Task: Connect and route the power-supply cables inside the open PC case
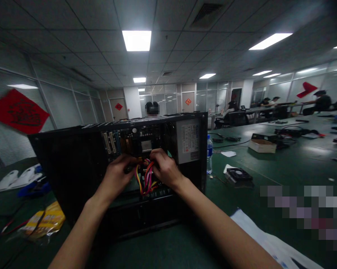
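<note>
An open black computer case (73, 164) stands on a green table (283, 168), its motherboard (123, 140) and grey power supply (188, 141) facing me. Both my hands reach inside it. My left hand (118, 173) is closed in a pinch on the top of a bundle of yellow, red and orange power cables (146, 179). My right hand (164, 166) is closed round the same bundle from the right. The connector at the cable ends is hidden between my fingers.
A water bottle (210, 154) stands right of the case, a loose fan (238, 175) and a cardboard box (262, 145) beyond it. Yellow packaging (43, 221) and white parts (15, 178) lie at left, papers (272, 243) at front right. People sit at far desks.
</note>
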{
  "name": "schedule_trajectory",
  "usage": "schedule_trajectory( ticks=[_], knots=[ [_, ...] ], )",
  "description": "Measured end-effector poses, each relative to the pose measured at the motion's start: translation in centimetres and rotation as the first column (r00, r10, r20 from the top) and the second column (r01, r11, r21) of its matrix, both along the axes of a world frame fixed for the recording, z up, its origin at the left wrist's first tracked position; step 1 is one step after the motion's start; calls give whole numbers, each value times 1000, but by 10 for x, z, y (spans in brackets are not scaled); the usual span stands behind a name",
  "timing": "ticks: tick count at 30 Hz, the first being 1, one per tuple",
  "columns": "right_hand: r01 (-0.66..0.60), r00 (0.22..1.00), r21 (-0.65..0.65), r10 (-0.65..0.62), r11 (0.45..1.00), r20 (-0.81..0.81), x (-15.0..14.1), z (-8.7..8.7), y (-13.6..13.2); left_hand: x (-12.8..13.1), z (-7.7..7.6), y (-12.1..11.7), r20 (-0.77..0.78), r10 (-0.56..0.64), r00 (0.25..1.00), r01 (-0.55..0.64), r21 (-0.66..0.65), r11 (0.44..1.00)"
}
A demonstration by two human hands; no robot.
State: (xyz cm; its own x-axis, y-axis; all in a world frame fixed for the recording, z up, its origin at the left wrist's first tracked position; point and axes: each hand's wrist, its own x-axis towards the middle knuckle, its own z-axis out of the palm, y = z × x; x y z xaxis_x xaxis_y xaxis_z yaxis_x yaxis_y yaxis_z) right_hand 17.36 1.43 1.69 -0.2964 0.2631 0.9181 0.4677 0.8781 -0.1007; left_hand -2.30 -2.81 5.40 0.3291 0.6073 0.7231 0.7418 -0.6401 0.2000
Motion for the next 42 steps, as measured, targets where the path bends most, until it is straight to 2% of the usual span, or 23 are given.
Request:
schedule_trajectory(
  ticks=[7, 14, 20, 25, 31, 38, 42],
  knots=[
    [19, 985, 4, -19, 1000, 169, 0, 3, -3, 8, -4, -2, 52, -71, 996, 66, 100, 993],
    [-43, 989, 57, 34, 997, 146, 1, 1, 2, 5, -5, 0, -2, -55, 999, 54, 177, 983],
    [-60, 986, 127, 39, 990, 161, 3, 1, -1, 3, -4, -2, -75, -3, 997, 20, 229, 973],
    [-48, 985, 145, 23, 988, 169, 2, 1, -3, 1, -5, 0, -116, -13, 993, 42, 253, 967],
    [-3, 977, 149, -29, 989, 210, -3, 0, 1, 0, -15, 9, -135, -16, 991, 46, 228, 972],
    [149, 934, -7, -138, 989, 329, -6, 3, -1, 7, -17, 10, -145, -45, 988, 61, 114, 992],
    [219, 907, -113, -160, 969, 389, -6, 5, -4, 5, -21, 13, -210, -11, 978, 11, -4, 1000]
  ],
)
